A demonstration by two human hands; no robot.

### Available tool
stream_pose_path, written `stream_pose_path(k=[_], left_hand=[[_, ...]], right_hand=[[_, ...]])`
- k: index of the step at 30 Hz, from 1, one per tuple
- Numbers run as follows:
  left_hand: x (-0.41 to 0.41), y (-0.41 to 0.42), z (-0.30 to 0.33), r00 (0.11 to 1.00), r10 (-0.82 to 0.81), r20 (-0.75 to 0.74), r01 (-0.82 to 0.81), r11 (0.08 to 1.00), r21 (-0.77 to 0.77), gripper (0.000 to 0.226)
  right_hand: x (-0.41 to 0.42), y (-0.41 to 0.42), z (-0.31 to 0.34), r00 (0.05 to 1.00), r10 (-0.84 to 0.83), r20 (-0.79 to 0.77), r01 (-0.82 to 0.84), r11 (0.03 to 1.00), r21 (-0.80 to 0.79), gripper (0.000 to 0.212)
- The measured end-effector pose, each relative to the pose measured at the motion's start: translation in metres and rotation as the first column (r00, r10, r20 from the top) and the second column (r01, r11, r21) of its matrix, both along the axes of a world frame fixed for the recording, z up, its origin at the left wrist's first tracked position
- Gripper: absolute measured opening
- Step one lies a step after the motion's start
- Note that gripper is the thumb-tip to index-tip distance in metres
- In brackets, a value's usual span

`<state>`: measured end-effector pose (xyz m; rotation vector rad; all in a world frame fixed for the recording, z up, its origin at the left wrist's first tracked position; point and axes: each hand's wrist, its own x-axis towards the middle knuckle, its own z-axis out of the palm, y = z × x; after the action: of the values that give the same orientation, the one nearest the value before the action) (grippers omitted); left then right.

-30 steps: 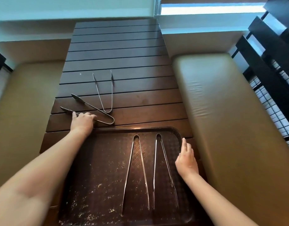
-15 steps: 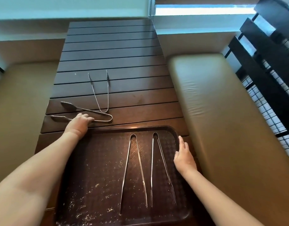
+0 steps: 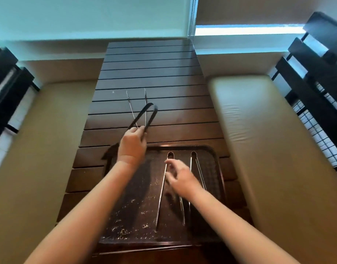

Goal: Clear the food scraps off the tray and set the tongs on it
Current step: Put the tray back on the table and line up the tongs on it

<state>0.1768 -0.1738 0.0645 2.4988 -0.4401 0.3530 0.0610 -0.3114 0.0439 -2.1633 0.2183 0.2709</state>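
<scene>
Surface: dark slatted wooden table [image 3: 154,73], slats running left to right, narrowing toward 12 o'clock.
At 6 o'clock: dark brown tray [image 3: 217,168] lying flat on the slats, its near edge at the table's near end.
At the centre: thin metal tongs [image 3: 130,103] lying on the slats, tips toward 12 o'clock, partly hidden.
Far half: bare slats.

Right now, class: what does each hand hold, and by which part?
Left hand grips tongs near their tip ends, the looped end raised. Right hand, blurred, holds nothing visible.
</scene>
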Motion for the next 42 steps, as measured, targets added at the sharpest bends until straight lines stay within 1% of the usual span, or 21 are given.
stream_pose_path(k=[2, 3, 4, 6, 9, 12, 14, 15, 17, 19, 20, 22, 24, 26, 28, 30, 31, 34, 35, 38, 42], left_hand=[[-0.02, -0.01, 0.012, 0.999, 0.03, -0.025, -0.033, 0.994, -0.109, 0.02], [-0.028, -0.012, 0.016, 0.998, 0.044, -0.045, -0.051, 0.987, -0.151, 0.019], [-0.035, -0.014, 0.018, 0.996, 0.057, -0.07, -0.069, 0.98, -0.185, 0.017], [-0.045, -0.014, 0.02, 0.988, 0.088, -0.127, -0.115, 0.968, -0.224, 0.015], [-0.056, -0.011, 0.018, 0.97, 0.114, -0.216, -0.167, 0.954, -0.247, 0.015], [-0.066, -0.005, 0.019, 0.951, 0.051, -0.304, -0.137, 0.953, -0.27, 0.016], [-0.075, 0.003, 0.02, 0.944, 0.035, -0.328, -0.125, 0.957, -0.26, 0.029], [-0.08, 0.009, 0.019, 0.948, 0.075, -0.308, -0.147, 0.965, -0.218, 0.035], [-0.09, 0.025, 0.013, 0.94, 0.209, -0.269, -0.236, 0.969, -0.069, 0.044], [-0.097, 0.041, 0.004, 0.897, 0.279, -0.343, -0.29, 0.957, 0.018, 0.049], [-0.1, 0.048, -0.002, 0.871, 0.267, -0.412, -0.29, 0.957, 0.009, 0.049], [-0.103, 0.059, -0.015, 0.844, 0.179, -0.506, -0.246, 0.967, -0.068, 0.045], [-0.106, 0.066, -0.025, 0.851, 0.113, -0.513, -0.194, 0.975, -0.106, 0.037], [-0.109, 0.068, -0.032, 0.847, 0.117, -0.518, -0.197, 0.975, -0.101, 0.034], [-0.113, 0.07, -0.039, 0.835, 0.146, -0.53, -0.231, 0.968, -0.099, 0.032], [-0.116, 0.073, -0.048, 0.829, 0.192, -0.526, -0.271, 0.959, -0.077, 0.029], [-0.117, 0.073, -0.052, 0.82, 0.218, -0.529, -0.294, 0.954, -0.063, 0.028], [-0.12, 0.074, -0.062, 0.777, 0.308, -0.548, -0.344, 0.938, 0.04, 0.028], [-0.12, 0.075, -0.066, 0.766, 0.331, -0.551, -0.345, 0.935, 0.082, 0.028], [-0.125, 0.073, -0.075, 0.75, 0.356, -0.557, -0.342, 0.93, 0.134, 0.029], [-0.13, 0.068, -0.083, 0.733, 0.364, -0.575, -0.338, 0.928, 0.157, 0.029]], right_hand=[[-0.007, 0.028, 0.009, 0.985, 0.111, -0.131, -0.094, 0.987, 0.128, 0.068], [-0.012, 0.04, 0.012, 0.976, 0.142, -0.163, -0.108, 0.974, 0.201, 0.08], [-0.015, 0.049, 0.011, 0.974, 0.146, -0.173, -0.097, 0.96, 0.263, 0.088], [-0.02, 0.062, 0.009, 0.985, 0.078, -0.154, -0.023, 0.944, 0.329, 0.094], [-0.025, 0.073, 0.002, 0.99, -0.023, -0.138, 0.063, 0.954, 0.293, 0.076], [-0.031, 0.076, 0.002, 0.981, -0.005, -0.194, 0.057, 0.962, 0.266, 0.054], [-0.034, 0.077, 0.001, 0.975, 0.023, -0.223, 0.047, 0.951, 0.305, 0.047], [-0.035, 0.077, 0.001, 0.972, 0.031, -0.233, 0.05, 0.942, 0.333, 0.045], [-0.035, 0.076, -0.001, 0.967, 0.028, -0.254, 0.08, 0.911, 0.405, 0.045], [-0.035, 0.077, -0.001, 0.965, 0.021, -0.262, 0.106, 0.882, 0.459, 0.045], [-0.034, 0.077, -0.001, 0.964, 0.023, -0.264, 0.112, 0.866, 0.487, 0.045], [-0.035, 0.078, -0.001, 0.961, 0.037, -0.272, 0.12, 0.835, 0.537, 0.044], [-0.036, 0.08, -0.002, 0.951, 0.071, -0.302, 0.12, 0.812, 0.571, 0.044], [-0.037, 0.081, -0.003, 0.931, 0.105, -0.349, 0.127, 0.804, 0.582, 0.045], [-0.036, 0.081, -0.005, 0.933, 0.111, -0.343, 0.083, 0.859, 0.505, 0.049], [-0.035, 0.076, -0.005, 0.966, 0.086, -0.243, -0.013, 0.958, 0.285, 0.061], [-0.035, 0.071, -0.004, 0.983, 0.046, -0.175, -0.01, 0.979, 0.205, 0.062], [-0.035, 0.048, 0.0, 0.993, -0.11, 0.042, 0.104, 0.988, 0.116, 0.044], [-0.035, 0.037, -0.001, 0.987, -0.145, 0.074, 0.14, 0.988, 0.064, 0.039], [-0.04, 0.001, -0.011, 0.982, -0.169, 0.089, 0.179, 0.976, -0.126, 0.035], [-0.054, -0.042, -0.032, 0.972, -0.233, 0.019, 0.224, 0.907, -0.355, 0.039]])
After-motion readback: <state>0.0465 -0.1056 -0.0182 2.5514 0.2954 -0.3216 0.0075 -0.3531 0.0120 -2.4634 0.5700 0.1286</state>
